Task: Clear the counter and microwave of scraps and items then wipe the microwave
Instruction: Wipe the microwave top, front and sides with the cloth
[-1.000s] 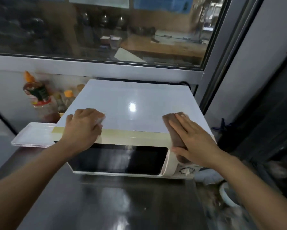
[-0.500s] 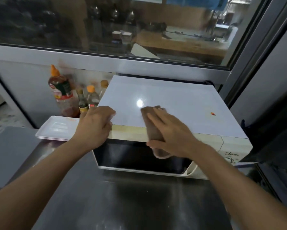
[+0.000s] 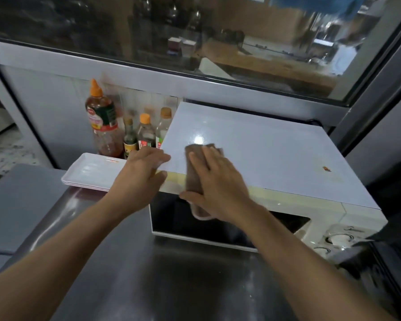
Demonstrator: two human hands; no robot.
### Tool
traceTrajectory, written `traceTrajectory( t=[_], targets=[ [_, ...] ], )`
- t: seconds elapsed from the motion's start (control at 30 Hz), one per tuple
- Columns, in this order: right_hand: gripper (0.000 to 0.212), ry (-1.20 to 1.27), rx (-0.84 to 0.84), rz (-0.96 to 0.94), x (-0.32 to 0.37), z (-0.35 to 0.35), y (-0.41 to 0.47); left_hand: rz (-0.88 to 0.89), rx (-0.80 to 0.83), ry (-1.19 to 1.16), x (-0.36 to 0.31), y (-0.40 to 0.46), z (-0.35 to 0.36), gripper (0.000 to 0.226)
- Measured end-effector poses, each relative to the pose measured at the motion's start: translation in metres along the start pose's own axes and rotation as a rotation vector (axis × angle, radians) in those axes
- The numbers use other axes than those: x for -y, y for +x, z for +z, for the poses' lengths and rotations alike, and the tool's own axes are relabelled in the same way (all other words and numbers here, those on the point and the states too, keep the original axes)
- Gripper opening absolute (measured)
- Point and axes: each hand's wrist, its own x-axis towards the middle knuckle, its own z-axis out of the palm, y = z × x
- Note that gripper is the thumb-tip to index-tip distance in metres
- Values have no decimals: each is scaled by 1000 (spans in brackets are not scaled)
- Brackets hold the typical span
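Right hand (image 3: 220, 184) lies with straight fingers flat on the cloth (image 3: 195, 172), hiding most of it, at the microwave (image 3: 264, 156) top's front-left. Left hand (image 3: 141, 179) curls around the microwave's left front corner. Microwave knobs are blurred.

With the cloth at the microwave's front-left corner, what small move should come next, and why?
Probably sweep the cloth rightward under the right hand toward the small orange-red spot near the right edge of the microwave top. The left hand grips the front-left corner, bracing it.
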Motion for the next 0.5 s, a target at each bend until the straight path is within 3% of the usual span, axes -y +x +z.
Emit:
traceTrajectory(
  t=[0.13, 0.33, 0.5],
  targets=[
    [87, 14, 30, -37, 10, -1, 9, -51, 31, -132, 3, -3, -9, 42],
    [98, -86, 46, 59, -60, -7, -40, -120, 48, -230, 17, -6, -24, 43],
    [91, -72, 17, 67, -23, 2, -18, -100, 29, -242, 39, -6, -37, 43]
  ],
)
